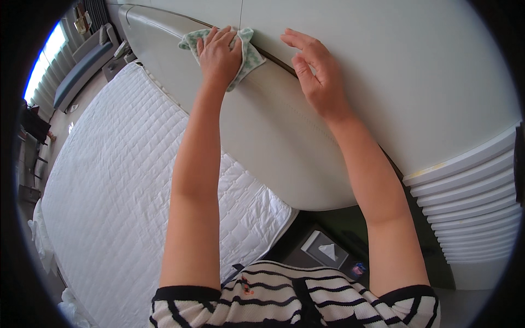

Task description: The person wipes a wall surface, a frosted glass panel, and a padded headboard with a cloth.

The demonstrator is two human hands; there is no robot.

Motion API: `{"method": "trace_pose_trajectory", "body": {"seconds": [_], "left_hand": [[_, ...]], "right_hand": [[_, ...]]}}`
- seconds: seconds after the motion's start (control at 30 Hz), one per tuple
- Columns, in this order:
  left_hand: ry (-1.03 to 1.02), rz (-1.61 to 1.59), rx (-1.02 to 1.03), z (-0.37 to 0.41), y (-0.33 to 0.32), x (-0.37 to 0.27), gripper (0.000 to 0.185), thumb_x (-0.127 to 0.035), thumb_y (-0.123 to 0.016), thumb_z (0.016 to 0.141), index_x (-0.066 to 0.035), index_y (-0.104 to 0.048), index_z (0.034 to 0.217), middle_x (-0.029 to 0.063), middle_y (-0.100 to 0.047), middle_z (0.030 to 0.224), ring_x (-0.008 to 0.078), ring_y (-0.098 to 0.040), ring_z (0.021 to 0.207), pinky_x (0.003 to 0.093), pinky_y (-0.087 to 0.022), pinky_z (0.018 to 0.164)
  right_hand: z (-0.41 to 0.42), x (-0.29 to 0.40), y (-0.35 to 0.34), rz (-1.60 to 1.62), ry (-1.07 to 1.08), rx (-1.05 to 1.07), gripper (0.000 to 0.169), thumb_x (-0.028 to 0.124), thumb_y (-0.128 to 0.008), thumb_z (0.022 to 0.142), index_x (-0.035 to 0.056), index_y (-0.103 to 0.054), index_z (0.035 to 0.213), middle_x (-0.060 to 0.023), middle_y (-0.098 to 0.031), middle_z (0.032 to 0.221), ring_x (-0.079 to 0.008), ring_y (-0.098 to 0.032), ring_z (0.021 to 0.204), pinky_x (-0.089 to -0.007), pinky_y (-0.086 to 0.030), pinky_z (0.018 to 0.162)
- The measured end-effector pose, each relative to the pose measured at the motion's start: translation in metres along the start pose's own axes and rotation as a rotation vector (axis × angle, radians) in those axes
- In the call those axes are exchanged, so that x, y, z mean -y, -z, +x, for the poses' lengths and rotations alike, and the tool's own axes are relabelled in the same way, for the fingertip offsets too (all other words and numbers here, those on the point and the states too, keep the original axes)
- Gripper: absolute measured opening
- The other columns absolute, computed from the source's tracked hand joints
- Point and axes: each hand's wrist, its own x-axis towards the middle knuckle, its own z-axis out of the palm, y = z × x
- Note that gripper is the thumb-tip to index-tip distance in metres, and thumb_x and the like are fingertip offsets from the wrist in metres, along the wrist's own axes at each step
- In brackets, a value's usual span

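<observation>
My left hand presses down on a green-and-white cloth, its fingers curled over the material. The cloth is spread across the top edge of a cream padded headboard, which looks like leather. Part of the cloth bunches up beside my thumb, and what lies under my palm is hidden. To the right, my right hand holds nothing, with thumb and fingers apart. It is in front of the pale wall, above the headboard's top edge; whether it touches the wall I cannot tell.
A bed with a white quilted mattress cover runs along the headboard. Near my body, a dark nightstand carries a tissue box. White ribbed wall panelling stands at right. A grey-blue sofa sits by the curtained window.
</observation>
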Motion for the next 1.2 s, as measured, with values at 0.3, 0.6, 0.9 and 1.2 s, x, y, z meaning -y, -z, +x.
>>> {"method": "trace_pose_trajectory", "body": {"seconds": [0.3, 0.6, 0.9, 1.2], "left_hand": [[-0.221, -0.262, 0.039, -0.108, 0.020, -0.116, 0.040, -0.028, -0.058, 0.081, -0.011, -0.061, 0.117, 0.0064, -0.056, 0.127, 0.0346, -0.037, 0.134, 0.0601, -0.012, 0.110], [-0.141, -0.085, -0.027, -0.028, -0.005, 0.011, 0.037, -0.040, -0.049, 0.092, -0.021, -0.063, 0.121, 0.0011, -0.053, 0.136, 0.0324, -0.034, 0.137, 0.0590, -0.017, 0.110], [0.050, -0.072, -0.243, -0.046, -0.046, 0.083, 0.060, -0.037, -0.036, 0.096, -0.003, -0.030, 0.145, 0.0229, -0.024, 0.152, 0.0454, -0.014, 0.140, 0.0555, -0.011, 0.113], [0.320, -0.387, -0.179, -0.158, -0.025, -0.076, 0.060, -0.031, -0.032, 0.100, -0.002, -0.017, 0.150, 0.0201, -0.010, 0.157, 0.0467, -0.004, 0.143, 0.0569, -0.007, 0.113]], "right_hand": [[0.001, -0.002, 0.002, 0.009, -0.064, 0.054, 0.034, 0.003, -0.049, 0.086, 0.0047, -0.060, 0.118, -0.0149, -0.060, 0.122, -0.0316, -0.057, 0.113, -0.0384, -0.047, 0.094], [-0.010, -0.006, -0.007, -0.126, -0.153, 0.417, 0.047, 0.023, -0.055, 0.092, 0.0060, -0.047, 0.135, -0.0146, -0.043, 0.144, -0.0303, -0.039, 0.133, -0.0371, -0.031, 0.111], [-0.011, -0.008, -0.016, -0.221, -0.153, 0.628, 0.049, 0.024, -0.054, 0.092, 0.0079, -0.046, 0.137, -0.0116, -0.040, 0.146, -0.0281, -0.037, 0.135, -0.0385, -0.031, 0.111], [-0.008, -0.007, -0.012, -0.294, -0.148, 0.632, 0.047, 0.022, -0.056, 0.091, 0.0081, -0.048, 0.135, -0.0106, -0.043, 0.144, -0.0273, -0.038, 0.134, -0.0382, -0.032, 0.111]]}}
